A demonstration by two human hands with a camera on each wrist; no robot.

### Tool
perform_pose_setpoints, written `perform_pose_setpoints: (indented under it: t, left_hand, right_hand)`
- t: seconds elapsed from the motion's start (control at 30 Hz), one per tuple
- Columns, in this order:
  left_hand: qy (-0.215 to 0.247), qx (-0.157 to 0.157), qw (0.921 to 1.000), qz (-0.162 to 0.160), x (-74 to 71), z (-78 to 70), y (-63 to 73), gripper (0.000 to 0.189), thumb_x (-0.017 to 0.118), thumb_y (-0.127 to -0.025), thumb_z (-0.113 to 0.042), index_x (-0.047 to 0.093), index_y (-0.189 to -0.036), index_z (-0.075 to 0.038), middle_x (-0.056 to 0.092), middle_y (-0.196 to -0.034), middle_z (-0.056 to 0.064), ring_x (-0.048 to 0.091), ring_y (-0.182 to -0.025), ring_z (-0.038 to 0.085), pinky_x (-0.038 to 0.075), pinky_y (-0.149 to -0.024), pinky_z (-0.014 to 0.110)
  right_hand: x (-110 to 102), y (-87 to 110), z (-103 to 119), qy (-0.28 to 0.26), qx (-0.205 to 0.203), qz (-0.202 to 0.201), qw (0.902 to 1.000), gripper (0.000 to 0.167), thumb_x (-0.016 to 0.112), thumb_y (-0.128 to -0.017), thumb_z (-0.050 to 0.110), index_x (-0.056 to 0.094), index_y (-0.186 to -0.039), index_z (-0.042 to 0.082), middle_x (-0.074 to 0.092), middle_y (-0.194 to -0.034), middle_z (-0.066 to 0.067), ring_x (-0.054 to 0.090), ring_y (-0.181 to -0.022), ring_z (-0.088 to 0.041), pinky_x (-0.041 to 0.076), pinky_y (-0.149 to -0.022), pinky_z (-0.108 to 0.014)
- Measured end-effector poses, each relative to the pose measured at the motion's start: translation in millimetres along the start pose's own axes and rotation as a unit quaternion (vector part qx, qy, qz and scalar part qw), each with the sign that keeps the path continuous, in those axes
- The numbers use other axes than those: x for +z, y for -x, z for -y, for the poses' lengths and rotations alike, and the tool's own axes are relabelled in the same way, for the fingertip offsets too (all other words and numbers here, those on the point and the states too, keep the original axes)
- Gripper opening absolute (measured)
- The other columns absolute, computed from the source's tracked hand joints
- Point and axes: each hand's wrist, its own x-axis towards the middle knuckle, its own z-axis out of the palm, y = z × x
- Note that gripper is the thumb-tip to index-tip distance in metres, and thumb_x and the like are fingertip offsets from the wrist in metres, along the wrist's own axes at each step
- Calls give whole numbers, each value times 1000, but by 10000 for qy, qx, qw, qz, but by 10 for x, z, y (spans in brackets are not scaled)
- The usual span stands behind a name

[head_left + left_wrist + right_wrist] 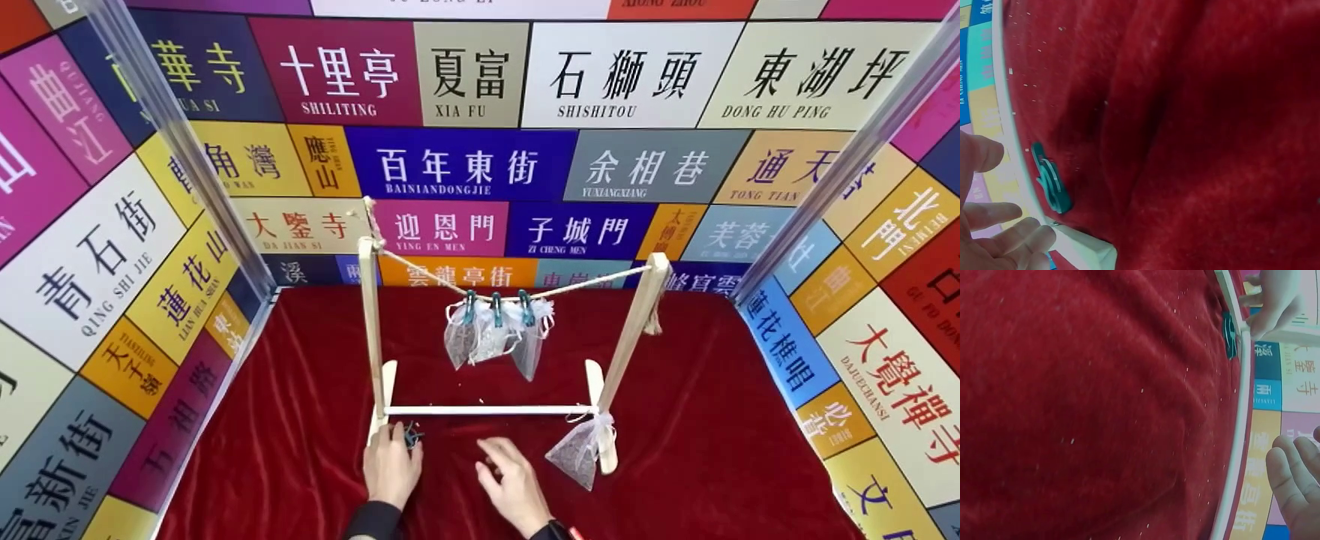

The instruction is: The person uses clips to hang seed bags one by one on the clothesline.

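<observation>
My left hand reaches down by the left foot of a small wooden rack. Its fingers are spread and relaxed, close beside a teal clothespin on the red cloth. In the head view that hand partly hides the teal clip, so whether others lie there I cannot tell. My right hand hovers over the cloth with loosely bent fingers and nothing in it. Three teal clothespins pinch white mesh drawstring bags onto the rope. One more mesh bag hangs at the rack's right foot.
A white crossbar joins the rack's feet low down, in front of the hands. Small pale crumbs dot the red cloth. Panels with Chinese lettering enclose the back and sides, with clear corner posts.
</observation>
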Motion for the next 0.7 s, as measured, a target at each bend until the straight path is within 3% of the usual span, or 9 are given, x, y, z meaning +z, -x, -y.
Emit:
perform_pose_setpoints:
  t: [0.27, 0.4, 0.6, 0.7]
  left_hand:
    - [-426, -61, 9982, 420, 140, 51, -35, 44, 88, -75, -16, 71, -107, 9, 65, -101, 26, 64, -90, 42, 54, -73, 53]
    - [-541, -86, 9977, 404, 183, 70, -64, 38, 88, -72, -13, 70, -98, 7, 64, -99, 25, 63, -88, 42, 53, -72, 53]
    - [-393, -15, 9989, 267, 170, 83, -128, 32, 85, -69, -6, 68, -92, 7, 64, -101, 29, 62, -88, 45, 53, -75, 55]
    - [-88, -119, 9995, 279, 96, 21, -160, 33, 84, -71, -6, 69, -96, 9, 65, -106, 32, 63, -91, 47, 55, -77, 56]
  right_hand:
    - [20, -7, 5, -205, 88, 109, 9997, 40, 77, -82, -7, 72, -122, -1, 69, -112, -13, 71, -77, -20, 58, -61, -26]
    - [6, -4, -11, -178, 65, 169, 9997, 41, 78, -83, -6, 71, -123, -1, 69, -112, -12, 69, -77, -14, 57, -61, -23]
    - [-28, -8, -13, -221, 143, 203, 9994, 41, 77, -83, -8, 71, -123, -2, 69, -113, -13, 69, -78, -12, 58, -60, -28]
    - [-64, -26, -8, -246, 161, 212, 9993, 40, 76, -84, -7, 71, -123, -2, 69, -113, -14, 68, -78, -10, 58, -60, -28]
